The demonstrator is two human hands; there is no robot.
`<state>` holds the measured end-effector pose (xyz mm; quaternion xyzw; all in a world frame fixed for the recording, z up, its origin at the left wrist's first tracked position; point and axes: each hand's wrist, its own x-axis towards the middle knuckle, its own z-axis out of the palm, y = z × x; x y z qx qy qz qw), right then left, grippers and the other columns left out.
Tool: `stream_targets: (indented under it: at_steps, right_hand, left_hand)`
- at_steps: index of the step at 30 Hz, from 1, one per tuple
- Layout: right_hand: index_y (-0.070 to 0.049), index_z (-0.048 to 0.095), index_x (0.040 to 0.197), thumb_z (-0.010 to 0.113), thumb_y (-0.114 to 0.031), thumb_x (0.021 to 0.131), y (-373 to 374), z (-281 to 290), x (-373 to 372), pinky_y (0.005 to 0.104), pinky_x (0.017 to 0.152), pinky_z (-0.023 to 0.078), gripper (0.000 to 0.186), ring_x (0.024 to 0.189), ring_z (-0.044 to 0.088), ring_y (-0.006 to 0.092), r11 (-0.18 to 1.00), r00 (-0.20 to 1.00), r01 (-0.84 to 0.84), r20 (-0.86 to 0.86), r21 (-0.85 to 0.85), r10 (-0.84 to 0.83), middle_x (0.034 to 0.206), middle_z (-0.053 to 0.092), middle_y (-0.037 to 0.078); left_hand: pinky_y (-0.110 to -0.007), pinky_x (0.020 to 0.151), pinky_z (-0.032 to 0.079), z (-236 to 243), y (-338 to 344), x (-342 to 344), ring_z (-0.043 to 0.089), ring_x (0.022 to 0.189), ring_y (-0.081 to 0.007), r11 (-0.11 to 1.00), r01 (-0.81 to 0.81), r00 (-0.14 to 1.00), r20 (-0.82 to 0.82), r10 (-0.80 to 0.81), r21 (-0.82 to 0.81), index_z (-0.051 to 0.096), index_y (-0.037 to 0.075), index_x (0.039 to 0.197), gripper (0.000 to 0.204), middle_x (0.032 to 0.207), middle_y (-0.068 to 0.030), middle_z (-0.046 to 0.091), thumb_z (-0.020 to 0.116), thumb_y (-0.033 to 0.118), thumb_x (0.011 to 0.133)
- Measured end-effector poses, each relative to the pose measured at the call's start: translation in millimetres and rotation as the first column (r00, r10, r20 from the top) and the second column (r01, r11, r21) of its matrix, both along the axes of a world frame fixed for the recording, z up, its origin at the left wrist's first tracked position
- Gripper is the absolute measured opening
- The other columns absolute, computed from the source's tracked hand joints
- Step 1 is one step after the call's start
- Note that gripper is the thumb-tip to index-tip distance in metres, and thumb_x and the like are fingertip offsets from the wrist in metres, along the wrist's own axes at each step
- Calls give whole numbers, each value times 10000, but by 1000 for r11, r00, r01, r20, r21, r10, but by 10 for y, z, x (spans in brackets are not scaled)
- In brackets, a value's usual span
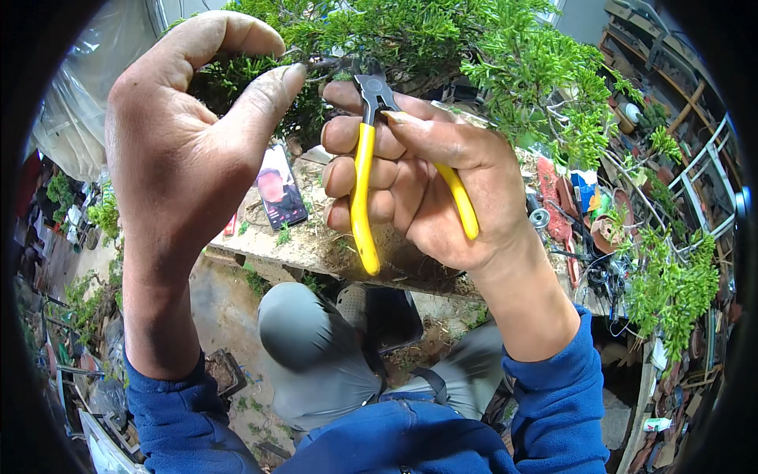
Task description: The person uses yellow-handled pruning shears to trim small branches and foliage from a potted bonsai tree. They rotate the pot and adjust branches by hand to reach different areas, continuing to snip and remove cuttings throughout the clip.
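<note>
My right hand (450,158) is wrapped round a pair of cutting pliers (365,182) with yellow grips and a dark metal head. The pliers' jaws point up into the green foliage of a small conifer (426,35), beside a thin dark branch (324,62). My left hand (189,118) curls at that branch from the left, thumb and forefinger closing about its end. Foliage partly hides the jaw tips and the exact contact of my left fingertips.
Below the tree is a worktable (316,245) strewn with clippings. A phone (280,189) with a lit screen lies on it. Red-handled tools (557,209) and small clutter lie at the right. Leafy branches (671,284) hang on the right, and plastic sheeting (87,95) hangs far left.
</note>
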<state>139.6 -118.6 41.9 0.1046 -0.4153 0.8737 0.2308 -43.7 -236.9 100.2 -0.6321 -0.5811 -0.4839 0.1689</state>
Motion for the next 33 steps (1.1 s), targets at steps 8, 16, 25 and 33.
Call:
stream_targets:
  at_steps: [8,16,25,33]
  right_hand:
    - [84,337,1549,492,-239,1071,42,-60,-25,575,984,570,597,1150,680,354,996,996,-78,-35,-44,76,1311,644,213]
    - [61,488,1423,538,-181,1041,32,-59,-119,522,902,571,455,1010,681,301,957,976,-184,-156,-225,151,1161,684,162]
    - [52,618,1153,577,-165,1009,-40,-99,-68,447,725,594,264,838,728,290,987,992,91,-72,-131,-101,931,707,150]
    - [67,378,1528,532,-257,1062,4,-96,11,565,1056,522,588,1172,635,347,999,997,-7,-72,-32,5,1308,623,170]
  left_hand:
    - [-199,789,504,-9,10,-28,630,868,-52,1000,8,999,-33,-8,13,711,2,1084,199,946,-3,702,792,89,924]
    - [-209,820,509,3,1,-11,641,896,-60,1000,14,1000,-20,-14,6,715,4,1087,193,965,-5,708,786,79,924]
    - [-214,836,514,-9,3,-59,649,922,-70,999,52,999,-9,-52,3,712,-3,1097,205,999,-14,709,786,77,924]
    - [-216,854,519,-6,11,-47,659,933,-80,998,48,999,-15,-47,29,713,-4,1102,214,1008,-29,715,786,96,927]
